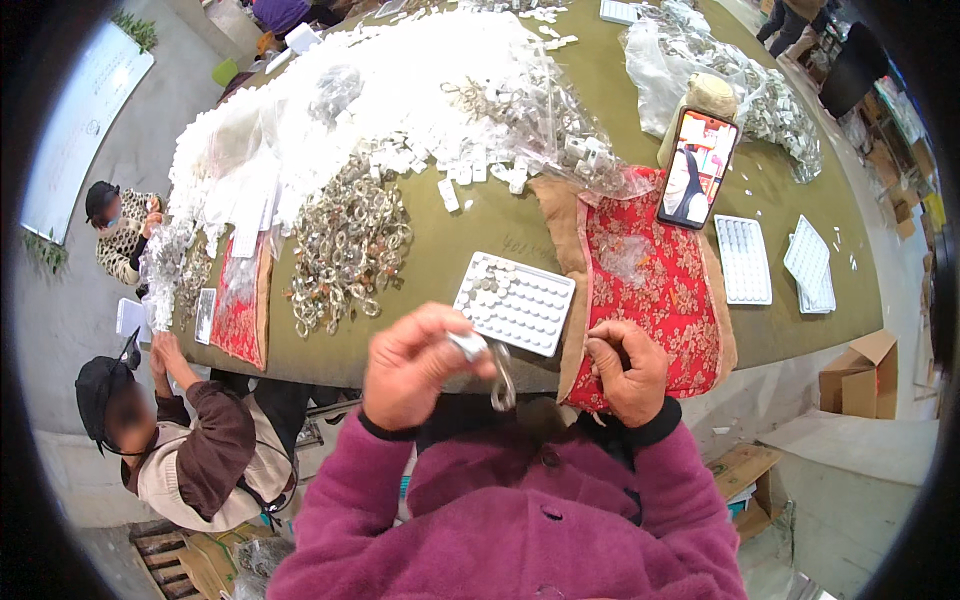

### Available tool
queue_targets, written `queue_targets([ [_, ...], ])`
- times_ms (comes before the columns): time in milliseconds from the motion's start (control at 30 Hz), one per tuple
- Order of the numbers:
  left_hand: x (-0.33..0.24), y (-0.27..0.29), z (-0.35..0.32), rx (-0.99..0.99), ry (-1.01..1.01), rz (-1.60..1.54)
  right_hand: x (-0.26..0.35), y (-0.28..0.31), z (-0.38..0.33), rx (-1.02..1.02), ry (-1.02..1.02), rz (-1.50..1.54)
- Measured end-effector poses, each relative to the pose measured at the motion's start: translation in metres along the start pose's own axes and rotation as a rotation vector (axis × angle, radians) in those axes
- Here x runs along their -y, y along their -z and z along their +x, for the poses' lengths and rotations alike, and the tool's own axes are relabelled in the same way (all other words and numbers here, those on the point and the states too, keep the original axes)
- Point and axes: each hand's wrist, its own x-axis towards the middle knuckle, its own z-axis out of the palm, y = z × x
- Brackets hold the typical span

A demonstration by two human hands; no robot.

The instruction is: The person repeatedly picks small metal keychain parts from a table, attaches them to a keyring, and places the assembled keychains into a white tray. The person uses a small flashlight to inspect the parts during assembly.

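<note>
My left hand (415, 365) is closed around a small white plastic piece with a silvery metal ring (502, 385) hanging from it, held close to my chest. My right hand (628, 368) is beside it with fingers curled, pinching something too small to make out, over the near edge of a red patterned cushion (650, 280). Just beyond my hands a white tray (516, 302) with rows of round pockets lies on the olive green table (450, 240); a few pockets at its far left corner hold small parts.
A heap of metal rings (345, 245) and a large pile of white plastic pieces (400, 80) cover the table's left and middle. A phone (697, 167) stands propped to the right, with two empty white trays (742, 260) beyond. Two other people sit at the left; cardboard boxes (860, 375) stand on the floor at right.
</note>
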Motion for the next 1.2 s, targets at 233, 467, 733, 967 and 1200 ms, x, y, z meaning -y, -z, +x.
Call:
queue_targets([
  [233,-0.073,-0.001,0.155,-0.174,-0.57,0.318,0.002,0.001,0.002,-0.019,0.117,-0.097],
  [467,-0.05,0.049,0.115,-0.17,-0.428,1.532,0.0,0.006,0.005,-0.016,0.196,-0.027],
  [733,-0.008,0.106,0.065,-0.106,-0.498,1.834,-0.004,0.005,0.003,-0.009,0.239,-0.08],
  [967,-0.019,0.109,0.065,-0.545,-0.377,0.767,-0.003,0.001,0.002,-0.033,0.258,-0.063],
  [1200,-0.037,0.101,0.051,-0.617,-0.411,0.531,-0.003,-0.002,-0.004,-0.045,0.244,-0.104],
])
